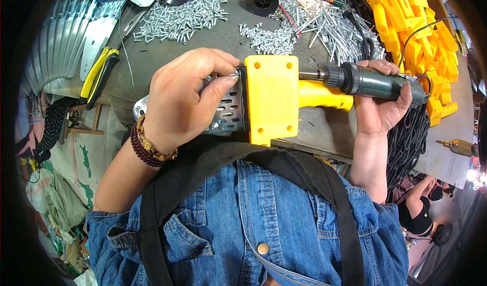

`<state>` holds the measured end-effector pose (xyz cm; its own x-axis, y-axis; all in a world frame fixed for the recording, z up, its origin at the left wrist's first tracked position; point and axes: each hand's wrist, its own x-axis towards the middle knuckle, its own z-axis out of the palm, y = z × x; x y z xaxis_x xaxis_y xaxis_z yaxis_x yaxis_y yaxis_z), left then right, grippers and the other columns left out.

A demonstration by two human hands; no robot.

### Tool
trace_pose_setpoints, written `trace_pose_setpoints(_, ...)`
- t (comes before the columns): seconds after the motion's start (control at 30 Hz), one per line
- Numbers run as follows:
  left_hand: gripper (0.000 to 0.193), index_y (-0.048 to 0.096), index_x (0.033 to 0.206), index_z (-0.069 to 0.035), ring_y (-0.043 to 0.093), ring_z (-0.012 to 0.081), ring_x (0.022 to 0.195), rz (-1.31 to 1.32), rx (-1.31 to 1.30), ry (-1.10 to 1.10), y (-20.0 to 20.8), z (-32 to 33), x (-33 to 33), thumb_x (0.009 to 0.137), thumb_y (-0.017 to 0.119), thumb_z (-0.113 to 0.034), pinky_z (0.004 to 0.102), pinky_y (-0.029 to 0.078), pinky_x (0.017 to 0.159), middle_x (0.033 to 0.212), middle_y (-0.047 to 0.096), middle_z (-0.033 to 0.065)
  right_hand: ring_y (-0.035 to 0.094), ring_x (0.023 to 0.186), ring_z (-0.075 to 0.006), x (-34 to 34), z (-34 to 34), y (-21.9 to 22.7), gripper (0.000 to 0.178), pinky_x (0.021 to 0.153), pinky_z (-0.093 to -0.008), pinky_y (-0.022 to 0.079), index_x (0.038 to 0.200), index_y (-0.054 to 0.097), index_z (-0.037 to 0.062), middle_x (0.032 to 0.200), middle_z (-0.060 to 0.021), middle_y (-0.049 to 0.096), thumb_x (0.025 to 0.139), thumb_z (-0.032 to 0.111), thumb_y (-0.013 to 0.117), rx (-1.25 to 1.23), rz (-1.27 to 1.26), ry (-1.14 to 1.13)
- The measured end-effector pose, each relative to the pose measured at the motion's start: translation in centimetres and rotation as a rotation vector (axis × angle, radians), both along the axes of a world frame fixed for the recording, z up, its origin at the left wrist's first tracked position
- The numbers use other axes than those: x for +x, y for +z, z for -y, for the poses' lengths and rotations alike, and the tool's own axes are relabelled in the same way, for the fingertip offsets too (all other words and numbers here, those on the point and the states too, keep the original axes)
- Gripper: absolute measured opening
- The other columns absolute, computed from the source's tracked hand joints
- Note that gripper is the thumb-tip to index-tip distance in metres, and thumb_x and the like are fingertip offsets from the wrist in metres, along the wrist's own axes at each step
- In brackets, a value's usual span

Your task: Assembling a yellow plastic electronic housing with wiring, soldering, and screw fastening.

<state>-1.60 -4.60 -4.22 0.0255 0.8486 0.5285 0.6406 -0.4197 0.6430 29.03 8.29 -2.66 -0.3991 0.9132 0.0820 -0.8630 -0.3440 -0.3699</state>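
Note:
Near the middle of the bench, a yellow plastic housing (pixel 273 98) with a yellow handle (pixel 324 95) is joined to a slotted metal plate (pixel 228 108). Bent over that plate, my left hand (pixel 190 91) is closed, thumb and forefinger pinching a small shiny metal piece at the housing's left edge; its exact kind is hard to make out. A bracelet of dark beads circles this wrist. My right hand (pixel 380 96) is wrapped round a dark green electric screwdriver (pixel 375 80). The screwdriver lies level, its bit pointing left and reaching the housing's right side above the handle.
Loose screws (pixel 185 14) and long bolts (pixel 335 35) lie in heaps along the far side. Yellow plastic parts (pixel 406 17) pile up at far right, above coiled black cords (pixel 408 144). Yellow-black pliers (pixel 100 73) and stacked metal blades (pixel 63 37) are left. Another person (pixel 418 207) sits lower right.

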Motion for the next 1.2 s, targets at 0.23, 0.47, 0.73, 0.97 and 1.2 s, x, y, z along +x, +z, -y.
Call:
trace_pose_setpoints(0.23, 0.014, 0.062, 0.088, -0.001, 0.069, 0.0295, 0.085, 0.020, 0.037, -0.023, -0.1, -0.3, 0.2, 0.077, 0.070, 0.003, 0.0353, 0.055, 0.074, 0.091, 0.071, 0.0128, 0.056, 0.099, -0.0189, -0.1, 0.1, 0.0, 0.037, 0.116, -0.0486, 0.028, 0.097, 0.056, 0.0112, 0.096, -0.0018, 0.055, 0.071, 0.013, 0.081, -0.026, -0.030, 0.007)
trace_pose_setpoints(0.47, 0.012, 0.062, 0.085, -0.001, 0.069, 0.0300, 0.083, 0.021, 0.050, -0.044, -0.1, -0.6, 0.0, 0.076, 0.069, 0.004, 0.0357, 0.054, 0.073, 0.088, 0.070, 0.0134, 0.056, 0.099, -0.0183, -0.4, 0.2, 0.3, 0.037, 0.115, -0.0486, 0.029, 0.101, 0.057, 0.0119, 0.098, -0.0010, 0.056, 0.073, 0.012, 0.081, -0.024, -0.087, 0.032)
trace_pose_setpoints(0.73, 0.011, 0.063, 0.083, 0.000, 0.069, 0.0299, 0.081, 0.014, 0.032, -0.040, 0.1, -0.5, 0.2, 0.076, 0.069, 0.006, 0.0353, 0.055, 0.071, 0.087, 0.070, 0.0145, 0.057, 0.100, -0.0183, -0.3, 0.4, -0.3, 0.039, 0.114, -0.0486, 0.031, 0.108, 0.060, 0.0115, 0.099, -0.0009, 0.057, 0.075, 0.016, 0.081, 0.082, 0.023, -0.039)
trace_pose_setpoints(0.97, 0.013, 0.069, 0.089, -0.001, 0.068, 0.0284, 0.079, -0.043, -0.155, -0.130, 2.4, -3.8, -1.3, 0.090, 0.066, -0.014, 0.0342, 0.054, 0.071, 0.088, 0.071, 0.0120, 0.057, 0.101, -0.0148, 3.1, 1.9, 1.7, 0.052, 0.114, -0.0485, 0.031, 0.116, 0.059, 0.0175, 0.106, 0.0029, 0.055, 0.072, 0.024, 0.086, 0.184, -0.134, -0.042)
trace_pose_setpoints(1.2, 0.013, 0.073, 0.092, -0.010, 0.064, 0.0272, 0.086, -0.740, 0.079, -0.040, 2.3, -12.8, 1.3, 0.084, 0.069, -0.019, 0.0416, 0.051, 0.076, 0.087, 0.064, 0.0062, 0.057, 0.102, -0.0146, 3.4, 3.9, 0.6, 0.051, 0.113, -0.0474, 0.031, 0.115, 0.061, 0.0191, 0.109, 0.0023, 0.057, 0.070, 0.021, 0.085, 0.154, -0.053, -0.087)
